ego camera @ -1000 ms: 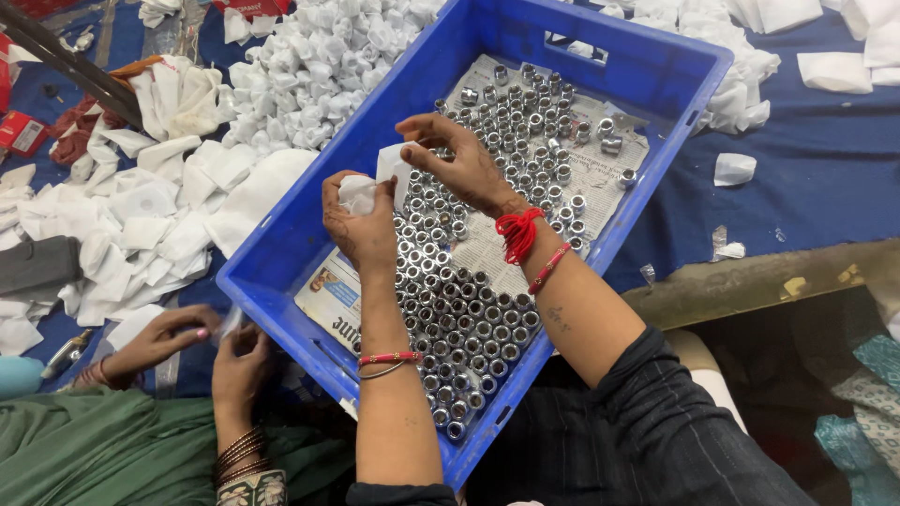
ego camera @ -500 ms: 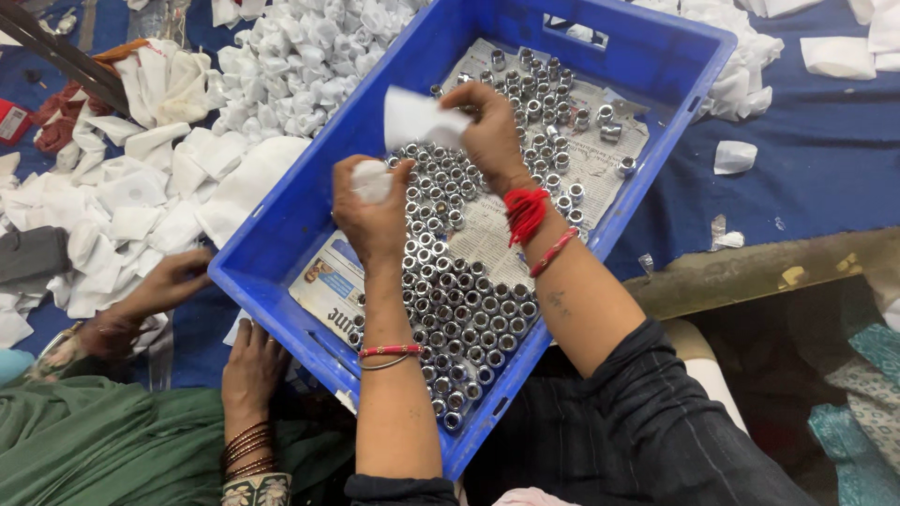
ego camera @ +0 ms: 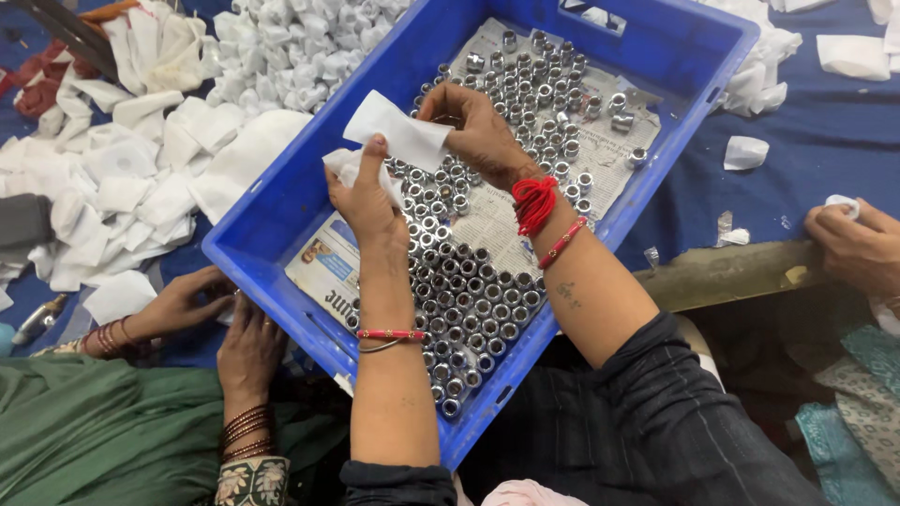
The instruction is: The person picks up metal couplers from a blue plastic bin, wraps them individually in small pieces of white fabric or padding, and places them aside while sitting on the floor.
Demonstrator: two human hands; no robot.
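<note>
My left hand (ego camera: 364, 199) is closed around a small bundle wrapped in white paper, held over the blue plastic crate (ego camera: 281, 201). My right hand (ego camera: 476, 131) pinches one end of a white paper sheet (ego camera: 396, 129) that stretches across to my left thumb. Below both hands the crate holds several short shiny metal rings (ego camera: 469, 290), standing on a newspaper lining (ego camera: 323, 272).
White paper squares and wrapped bundles (ego camera: 169, 150) are heaped on the blue cloth left of the crate. A co-worker's two hands (ego camera: 211, 323) with bangles work at lower left. Another person's hand (ego camera: 858, 244) holds a white scrap at the right edge.
My right hand has lifted the white sheet up and spread it toward my left hand. The co-worker's hands at lower left have shifted closer together.
</note>
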